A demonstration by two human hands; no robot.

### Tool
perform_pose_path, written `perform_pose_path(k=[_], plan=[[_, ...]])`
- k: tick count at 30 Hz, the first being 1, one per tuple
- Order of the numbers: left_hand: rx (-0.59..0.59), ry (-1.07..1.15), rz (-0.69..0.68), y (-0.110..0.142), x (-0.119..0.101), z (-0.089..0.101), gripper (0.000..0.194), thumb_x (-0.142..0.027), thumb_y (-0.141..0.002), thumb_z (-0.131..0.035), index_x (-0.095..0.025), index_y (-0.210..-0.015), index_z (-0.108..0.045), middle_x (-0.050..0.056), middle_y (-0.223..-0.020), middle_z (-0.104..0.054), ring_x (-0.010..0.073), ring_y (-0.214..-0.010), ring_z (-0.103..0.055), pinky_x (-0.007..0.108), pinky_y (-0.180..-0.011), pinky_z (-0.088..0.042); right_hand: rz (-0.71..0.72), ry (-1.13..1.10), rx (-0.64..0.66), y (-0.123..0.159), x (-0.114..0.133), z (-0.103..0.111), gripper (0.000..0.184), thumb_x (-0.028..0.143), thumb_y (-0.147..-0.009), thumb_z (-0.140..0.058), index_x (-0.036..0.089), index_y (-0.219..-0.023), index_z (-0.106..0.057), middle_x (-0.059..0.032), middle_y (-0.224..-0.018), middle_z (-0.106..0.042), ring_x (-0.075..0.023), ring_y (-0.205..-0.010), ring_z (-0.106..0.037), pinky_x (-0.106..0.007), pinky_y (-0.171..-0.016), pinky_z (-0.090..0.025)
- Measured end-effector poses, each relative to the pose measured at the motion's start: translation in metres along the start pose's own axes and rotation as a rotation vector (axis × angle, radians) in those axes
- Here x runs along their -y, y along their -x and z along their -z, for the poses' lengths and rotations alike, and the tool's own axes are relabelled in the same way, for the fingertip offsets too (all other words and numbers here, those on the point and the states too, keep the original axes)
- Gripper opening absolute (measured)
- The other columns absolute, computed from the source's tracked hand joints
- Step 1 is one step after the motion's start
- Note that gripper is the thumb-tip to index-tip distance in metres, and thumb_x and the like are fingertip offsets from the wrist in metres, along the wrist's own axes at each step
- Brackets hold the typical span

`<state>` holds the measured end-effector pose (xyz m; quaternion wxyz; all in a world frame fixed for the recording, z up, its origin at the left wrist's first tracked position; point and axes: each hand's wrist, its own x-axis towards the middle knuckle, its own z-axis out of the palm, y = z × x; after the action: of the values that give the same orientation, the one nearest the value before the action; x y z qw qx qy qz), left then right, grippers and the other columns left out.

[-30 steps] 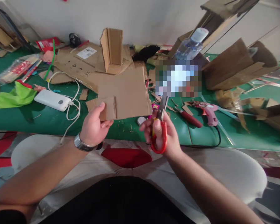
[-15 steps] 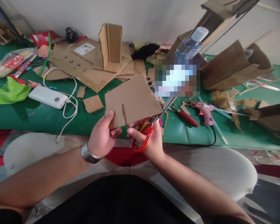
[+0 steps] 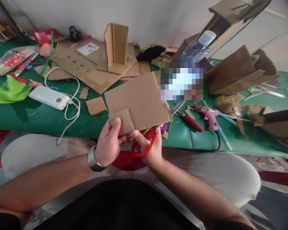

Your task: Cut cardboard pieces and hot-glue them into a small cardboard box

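Note:
My left hand [image 3: 109, 138] pinches the lower left part of a flat cardboard sheet [image 3: 141, 95], thumb on top. Under that thumb a small cardboard piece [image 3: 124, 119] lies on the sheet's lower left corner. My right hand [image 3: 151, 147] is closed round orange-handled scissors [image 3: 145, 150], and its fingertips come close to the sheet's lower edge. The scissor blades run up to the right, partly hidden behind the sheet's right corner. A yellow part shows at the inside of the handles. Both hands are above the table's front edge.
A white power bank [image 3: 48, 97] with its cable lies left. Behind are stacked cardboard [image 3: 86, 68] and a folded upright piece [image 3: 117, 48]. Rightward are a bottle [image 3: 196, 48], a red-handled tool [image 3: 192, 123], a pink glue gun [image 3: 211, 118] and a cardboard structure [image 3: 237, 70].
The sheet has turned and tilted so more of its face shows. A small piece now lies over its lower left, where a slit-like mark showed. The scissor blades have gone further behind the sheet.

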<state>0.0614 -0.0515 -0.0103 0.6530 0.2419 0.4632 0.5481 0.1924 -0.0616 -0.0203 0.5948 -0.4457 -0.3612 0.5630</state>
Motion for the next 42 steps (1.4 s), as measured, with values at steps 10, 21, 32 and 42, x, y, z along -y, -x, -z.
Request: perform_pose_path(k=[10, 21, 32, 42], plan=[[0.234, 0.010, 0.137, -0.010, -0.008, 0.001, 0.060, -0.072, -0.083, -0.091, -0.018, -0.090, -0.068, 0.000, -0.067, -0.068, 0.0083, -0.044, -0.051, 0.021, -0.041, -0.038, 0.011, 0.028, -0.123, -0.010, -0.002, 0.008, 0.048, 0.039, -0.077, -0.101, 0.028, -0.104, -0.063, 0.0030, -0.077, -0.076, -0.0203, -0.058, -0.072, -0.035, -0.057, -0.066], [0.479, -0.073, -0.108, -0.028, -0.016, 0.018, 0.092, -0.038, -0.079, -0.104, -0.032, -0.156, -0.053, 0.004, -0.103, -0.079, 0.0202, -0.067, -0.081, 0.028, -0.061, -0.065, -0.214, -0.142, -0.143, -0.024, 0.025, 0.023, 0.035, 0.041, -0.075, -0.097, 0.021, -0.068, -0.068, 0.0010, -0.058, -0.065, -0.0140, -0.049, -0.060, -0.025, -0.041, -0.049], [0.409, -0.203, -0.391, -0.027, -0.018, 0.025, 0.086, -0.006, -0.070, -0.104, -0.027, -0.148, -0.074, 0.008, -0.115, -0.082, 0.0251, -0.089, -0.087, 0.033, -0.083, -0.073, -0.165, -0.114, -0.097, -0.016, 0.030, 0.024, 0.037, 0.042, -0.075, -0.099, 0.020, -0.061, -0.073, 0.0009, -0.058, -0.065, -0.0146, -0.055, -0.065, -0.030, -0.059, -0.063], [0.427, -0.212, -0.435, -0.031, -0.024, 0.023, 0.082, -0.006, -0.059, -0.109, -0.020, -0.133, -0.078, 0.009, -0.108, -0.086, 0.0238, -0.091, -0.086, 0.031, -0.085, -0.074, -0.114, -0.100, -0.120, -0.019, 0.029, 0.022, 0.032, 0.039, -0.073, -0.099, 0.024, -0.065, -0.073, 0.0042, -0.057, -0.065, -0.0132, -0.053, -0.064, -0.028, -0.060, -0.064]])
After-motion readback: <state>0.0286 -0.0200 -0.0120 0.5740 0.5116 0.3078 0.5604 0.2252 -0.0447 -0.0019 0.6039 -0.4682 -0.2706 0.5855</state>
